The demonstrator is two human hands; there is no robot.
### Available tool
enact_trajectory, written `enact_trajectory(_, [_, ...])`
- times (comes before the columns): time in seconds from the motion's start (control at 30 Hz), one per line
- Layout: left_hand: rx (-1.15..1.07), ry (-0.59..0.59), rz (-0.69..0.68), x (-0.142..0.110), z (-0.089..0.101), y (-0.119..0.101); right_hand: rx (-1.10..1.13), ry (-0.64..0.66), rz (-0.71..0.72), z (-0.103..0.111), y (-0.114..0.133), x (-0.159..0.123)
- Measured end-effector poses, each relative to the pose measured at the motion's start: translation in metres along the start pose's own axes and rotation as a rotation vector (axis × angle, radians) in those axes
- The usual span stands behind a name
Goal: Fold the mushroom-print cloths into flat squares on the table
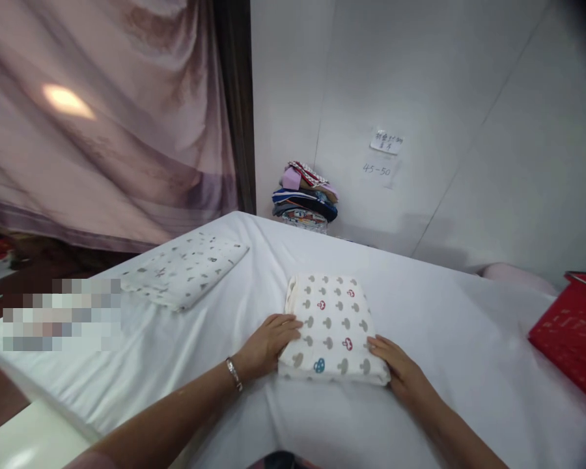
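Note:
A folded white cloth (329, 326) printed with grey, red and blue mushrooms lies on the white-covered table in front of me. My left hand (273, 342), with a silver bracelet at the wrist, grips its left edge, fingers close together over the top. On the opposite side, my right hand (400, 368) has its fingers over the lower right edge. Both thumbs are mostly hidden. A second white cloth (190, 270) with small grey prints lies folded to the left, apart from my hands.
The white table cover (444, 312) has wrinkles on the left. A red bag-like object (571, 332) stands at the right edge. Folded clothes (305, 195) are stacked beyond the table by the wall. A pinkish curtain (102, 117) hangs at back left. Handwritten papers (385, 141) are on the wall.

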State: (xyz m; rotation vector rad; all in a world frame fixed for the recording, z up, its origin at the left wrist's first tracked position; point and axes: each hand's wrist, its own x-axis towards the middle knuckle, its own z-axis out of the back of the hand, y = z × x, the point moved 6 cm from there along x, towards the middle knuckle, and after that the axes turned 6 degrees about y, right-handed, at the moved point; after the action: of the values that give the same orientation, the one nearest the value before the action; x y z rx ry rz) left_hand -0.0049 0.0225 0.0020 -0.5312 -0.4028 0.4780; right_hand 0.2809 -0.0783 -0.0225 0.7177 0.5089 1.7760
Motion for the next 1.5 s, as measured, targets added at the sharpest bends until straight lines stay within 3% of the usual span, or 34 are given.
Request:
enact_trajectory(0.13, [-0.100, -0.032, 0.070, -0.004, 0.010, -0.010, 0.048, 0.010, -0.056, 0.008, 0.008, 0.000])
enact_trajectory(0.3, [-0.231, -0.121, 0.208, -0.006, 0.022, -0.007, 0.031, -0.031, -0.023, 0.011, 0.045, 0.010])
enact_trajectory(0.43, [-0.279, -0.274, 0.504, 0.007, 0.033, 0.012, -0.125, 0.064, 0.081, -0.011, 0.079, 0.023])
enact_trajectory(0.53, [-0.227, -0.331, 0.577, 0.030, 0.037, 0.022, -0.318, 0.202, 0.162, -0.040, 0.091, 0.031])
enact_trajectory(0.67, [-0.147, -0.313, 0.723, 0.058, 0.034, 0.044, -0.524, 0.227, 0.244, -0.062, 0.090, 0.030])
enact_trajectory(0.83, [-0.083, -0.244, 0.893, 0.077, 0.026, 0.064, -0.575, 0.209, 0.256, -0.063, 0.092, 0.029])
enact_trajectory(1.03, [0.025, -0.193, 0.884, 0.082, 0.022, 0.068, -0.524, 0.277, 0.299, -0.076, 0.116, 0.033])
enact_trajectory(1.33, [-0.013, -0.280, 0.906, 0.067, 0.020, 0.085, -0.525, 0.311, 0.282, -0.088, 0.114, 0.030])
enact_trajectory(1.43, [-0.036, -0.297, 0.892, 0.068, 0.025, 0.078, -0.519, 0.298, 0.281, -0.087, 0.116, 0.030])
enact_trajectory(1.5, [0.005, -0.357, 0.808, 0.072, 0.033, 0.065, -0.518, 0.286, 0.287, -0.087, 0.116, 0.031])
